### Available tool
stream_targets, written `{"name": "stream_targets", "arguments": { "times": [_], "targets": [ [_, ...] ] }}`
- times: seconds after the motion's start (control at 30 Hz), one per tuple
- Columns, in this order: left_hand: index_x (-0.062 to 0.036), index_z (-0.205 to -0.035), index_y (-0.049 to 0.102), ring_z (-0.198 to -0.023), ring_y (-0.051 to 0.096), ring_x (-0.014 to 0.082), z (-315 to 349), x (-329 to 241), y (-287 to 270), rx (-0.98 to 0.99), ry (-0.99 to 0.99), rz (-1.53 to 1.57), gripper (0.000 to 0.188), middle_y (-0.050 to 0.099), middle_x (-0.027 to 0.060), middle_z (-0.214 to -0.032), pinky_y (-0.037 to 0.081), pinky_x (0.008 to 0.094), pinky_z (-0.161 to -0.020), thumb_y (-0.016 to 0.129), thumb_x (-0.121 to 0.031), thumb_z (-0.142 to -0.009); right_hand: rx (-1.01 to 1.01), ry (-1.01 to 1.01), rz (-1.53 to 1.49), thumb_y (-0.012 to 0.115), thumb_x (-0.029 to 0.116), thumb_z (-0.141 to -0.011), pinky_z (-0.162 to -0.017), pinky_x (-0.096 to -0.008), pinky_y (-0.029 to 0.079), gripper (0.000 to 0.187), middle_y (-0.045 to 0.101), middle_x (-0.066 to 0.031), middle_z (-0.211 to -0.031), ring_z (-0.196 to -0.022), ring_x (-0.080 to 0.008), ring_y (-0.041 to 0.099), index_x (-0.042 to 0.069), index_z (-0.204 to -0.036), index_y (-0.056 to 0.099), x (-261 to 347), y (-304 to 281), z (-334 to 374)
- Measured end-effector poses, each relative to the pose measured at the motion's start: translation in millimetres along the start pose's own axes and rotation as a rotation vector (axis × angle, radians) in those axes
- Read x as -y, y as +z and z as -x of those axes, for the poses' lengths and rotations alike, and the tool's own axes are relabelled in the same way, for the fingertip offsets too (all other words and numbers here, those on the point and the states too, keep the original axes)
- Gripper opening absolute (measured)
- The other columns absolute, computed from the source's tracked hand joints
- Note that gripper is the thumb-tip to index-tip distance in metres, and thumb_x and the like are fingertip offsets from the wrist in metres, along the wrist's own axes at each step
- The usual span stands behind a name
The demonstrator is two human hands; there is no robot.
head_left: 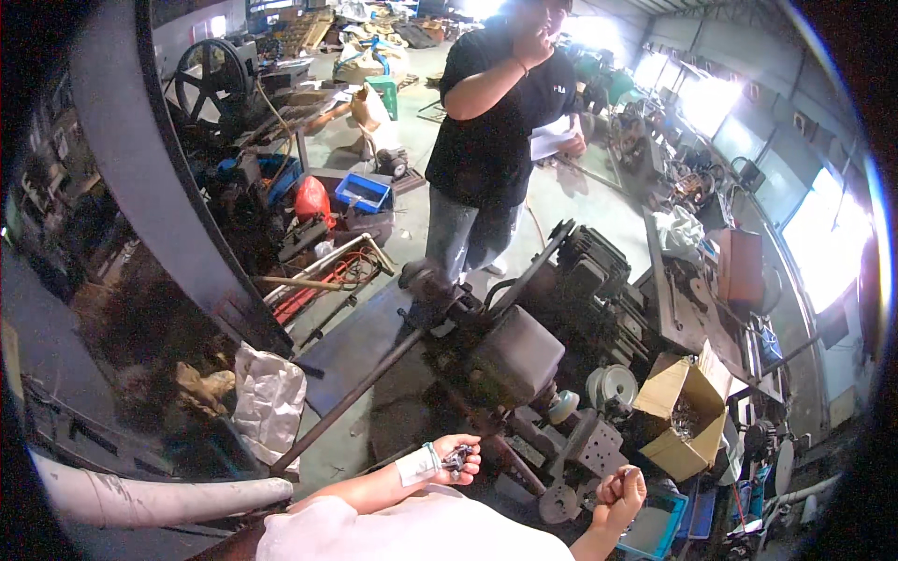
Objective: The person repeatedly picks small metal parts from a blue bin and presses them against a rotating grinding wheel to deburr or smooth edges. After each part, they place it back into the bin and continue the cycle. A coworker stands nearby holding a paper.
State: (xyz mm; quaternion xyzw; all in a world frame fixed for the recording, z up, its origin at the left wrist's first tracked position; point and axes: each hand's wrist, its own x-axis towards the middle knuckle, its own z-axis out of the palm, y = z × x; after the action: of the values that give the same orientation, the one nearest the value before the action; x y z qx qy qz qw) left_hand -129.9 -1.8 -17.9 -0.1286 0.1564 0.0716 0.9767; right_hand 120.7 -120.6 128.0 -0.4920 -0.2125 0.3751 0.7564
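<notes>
My left hand (460,460) is turned palm up with its fingers curled round several small dark metal parts (456,457). A white band (417,466) wraps that wrist. My right hand (620,496) is raised to the right, its fingers bent into a loose pinch; whatever they hold, if anything, is too small to make out. Just beyond both hands stands a dark machine with a grey box-shaped housing (516,355). Beside my right hand are an open cardboard box (681,416) with small metal pieces inside and a turquoise-rimmed bin (655,525).
Across the machine stands a person in a dark shirt (500,140), one hand raised and papers in the other. A long metal bar (351,402) slants at the left, near a white sack (268,397) and a thick pale pipe (168,500). A cluttered workbench (687,309) runs along the right.
</notes>
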Motion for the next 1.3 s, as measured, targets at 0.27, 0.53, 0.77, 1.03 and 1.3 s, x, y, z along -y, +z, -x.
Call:
{"name": "stream_targets", "arguments": {
  "times": [0.27, 0.53, 0.77, 1.03, 1.3],
  "targets": [
    [-0.0054, -0.070, 0.054, -0.054, 0.043, 0.0177, 0.1, -2.8, 0.0, 0.046, -0.041, 0.007, 0.022, 0.046, 0.0048, -0.060, 0.034, 0.0293, -0.044, 0.047, -0.024, -0.081, -0.043, -0.001, -0.017, 0.054, 0.026, -0.083, -0.033, -0.0204, 0.016, 0.026, 0.031, 0.0025, -0.045, -0.035, -0.0062, 0.024, 0.003, -0.070, 0.052, 1.5, -1.2, -3.5],
    [-0.0057, -0.080, 0.053, -0.051, 0.045, 0.0204, -3.7, -5.0, -3.9, 0.041, -0.043, -0.003, 0.021, 0.050, 0.0083, -0.064, 0.032, 0.0290, -0.038, 0.044, -0.024, -0.083, -0.019, -0.005, -0.026, 0.054, 0.025, -0.083, -0.034, -0.0213, 0.015, 0.027, 0.028, 0.0035, -0.043, -0.035, -0.0057, 0.023, 0.002, -0.069, 0.053, 2.6, 6.3, -3.7],
    [-0.0077, -0.082, 0.052, -0.050, 0.043, 0.0186, -1.3, -4.1, 3.6, -0.044, -0.033, -0.093, 0.025, 0.049, 0.0064, -0.062, 0.033, 0.0299, -0.038, 0.042, -0.030, -0.086, -0.055, -0.041, -0.011, 0.056, 0.026, -0.082, -0.034, -0.0217, 0.015, 0.027, 0.027, 0.0034, -0.043, -0.035, -0.0060, 0.023, 0.002, -0.069, 0.053, 1.0, 8.5, -4.3],
    [-0.0098, -0.077, 0.051, -0.048, 0.038, 0.0140, 7.3, -1.2, 35.5, -0.013, -0.041, -0.183, 0.028, 0.040, -0.0001, -0.055, 0.030, 0.0267, -0.039, 0.043, -0.035, -0.086, -0.119, -0.180, -0.420, 0.054, 0.035, -0.081, -0.034, -0.0216, 0.012, 0.026, 0.020, 0.0069, -0.046, -0.036, -0.0053, 0.015, 0.010, -0.072, 0.054, 51.6, -63.9, -55.2],
    [-0.0090, -0.074, 0.051, -0.043, 0.033, 0.0143, 11.1, -0.1, 23.7, -0.030, -0.086, -0.071, 0.028, 0.037, 0.0009, -0.052, 0.026, 0.0281, -0.036, 0.043, -0.034, -0.085, -0.238, -0.147, -0.463, 0.055, 0.037, -0.079, -0.034, -0.0217, 0.011, 0.029, 0.021, 0.0072, -0.044, -0.036, -0.0049, 0.015, 0.010, -0.070, 0.055, 27.2, -64.3, -41.9]
  ]
}}
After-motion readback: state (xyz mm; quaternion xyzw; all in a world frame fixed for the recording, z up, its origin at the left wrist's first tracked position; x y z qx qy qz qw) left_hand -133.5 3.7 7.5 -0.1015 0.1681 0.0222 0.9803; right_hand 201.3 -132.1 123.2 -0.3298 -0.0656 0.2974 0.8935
